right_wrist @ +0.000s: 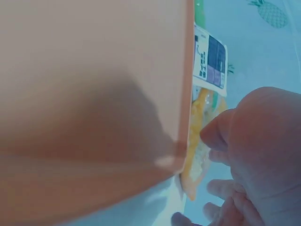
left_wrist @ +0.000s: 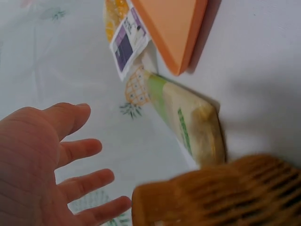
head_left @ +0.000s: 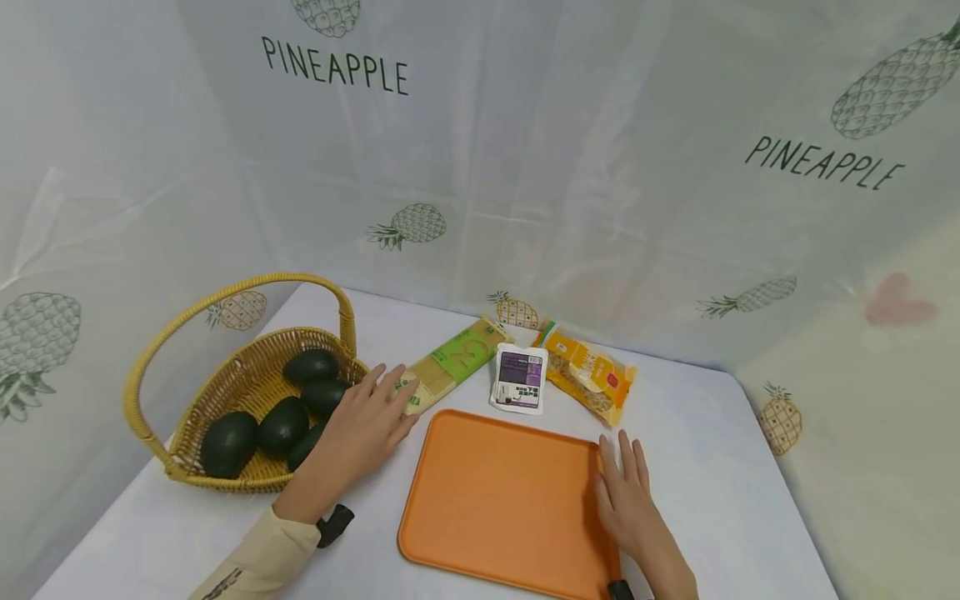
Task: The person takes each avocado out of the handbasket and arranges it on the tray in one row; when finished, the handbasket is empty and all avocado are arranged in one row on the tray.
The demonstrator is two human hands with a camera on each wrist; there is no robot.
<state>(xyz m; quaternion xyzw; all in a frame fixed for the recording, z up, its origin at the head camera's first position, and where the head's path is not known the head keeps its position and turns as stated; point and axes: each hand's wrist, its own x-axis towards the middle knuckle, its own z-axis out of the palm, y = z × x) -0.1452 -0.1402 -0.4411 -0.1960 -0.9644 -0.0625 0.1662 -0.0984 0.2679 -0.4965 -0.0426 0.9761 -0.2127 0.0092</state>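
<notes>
My left hand (head_left: 369, 427), fingers spread and holding nothing, hovers between the wicker basket (head_left: 182, 467) and the green-and-beige packet (head_left: 457, 360). In the left wrist view its fingers (left_wrist: 87, 183) are loosely extended near the basket's rim. Several dark green avocados (head_left: 281, 425) lie in the basket, some partly hidden by my left arm. My right hand (head_left: 628, 500) is at the right edge of the orange tray (head_left: 510, 500), fingers extended, nothing held. The right wrist view shows the hand (right_wrist: 263, 155) just off the tray's corner, its shadow falling on the tray.
Behind the tray lie a white-and-purple pouch (head_left: 519, 380) and a yellow-orange packet (head_left: 588, 375). The basket's tall arched handle (head_left: 225, 292) rises at the left. A white cloth printed with pineapples (head_left: 418, 223) hangs at the table's back and sides.
</notes>
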